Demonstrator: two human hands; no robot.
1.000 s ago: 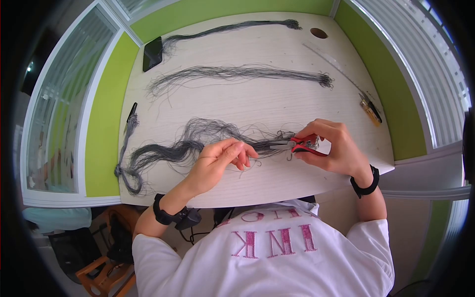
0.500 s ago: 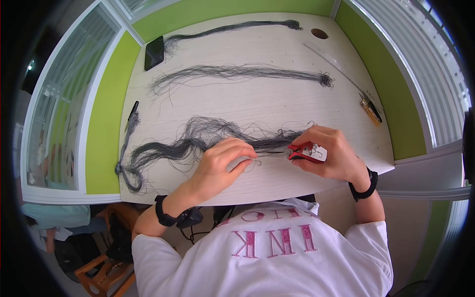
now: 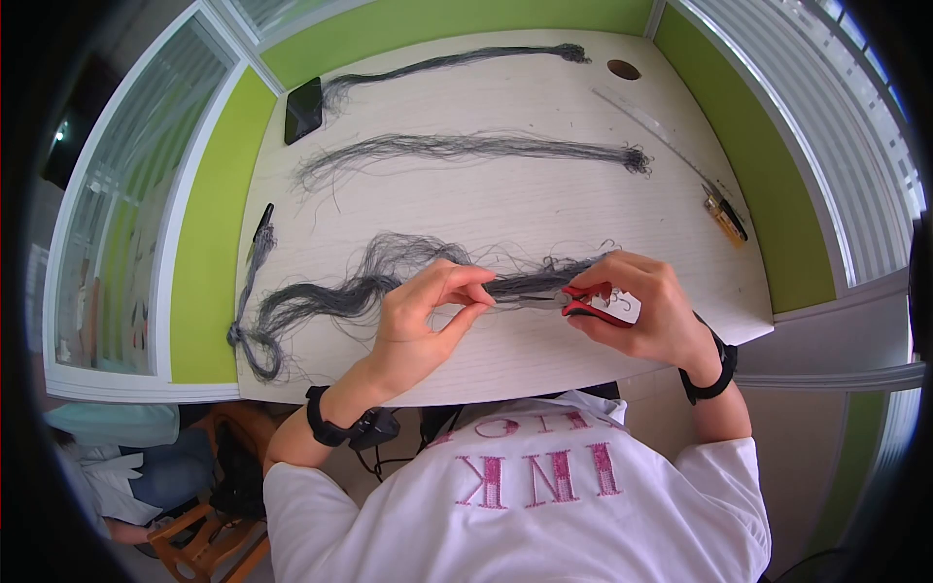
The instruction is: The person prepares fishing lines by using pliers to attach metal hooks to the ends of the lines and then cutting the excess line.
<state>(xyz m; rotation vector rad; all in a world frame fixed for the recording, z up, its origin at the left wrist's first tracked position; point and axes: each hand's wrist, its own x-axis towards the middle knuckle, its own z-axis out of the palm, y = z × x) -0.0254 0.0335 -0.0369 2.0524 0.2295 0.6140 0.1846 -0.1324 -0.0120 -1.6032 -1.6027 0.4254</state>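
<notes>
A thick bundle of dark grey fishing lines (image 3: 330, 299) lies wavy across the near part of the table, with small bent hooks at its right end. My left hand (image 3: 432, 306) is in front of it, thumb and forefinger pinched on a thin line whose end is hard to see. My right hand (image 3: 646, 301) is closed around small red-handled pliers (image 3: 588, 309), their grey jaws pointing left towards my left fingertips. A white piece with several fish hooks (image 3: 624, 306) shows between the handles and my right palm.
Two more line bundles (image 3: 437, 146) lie further back. A phone (image 3: 303, 110) and a pen (image 3: 263, 222) are on the left. On the right are a clear ruler (image 3: 651, 126) and a yellow-and-black cutter (image 3: 725, 219). Green partitions (image 3: 219, 243) edge the table; another person sits behind, lower left.
My left hand has tilted and shifted slightly left and up; the small hook that hung by its fingertips no longer shows. The pliers have moved slightly left.
</notes>
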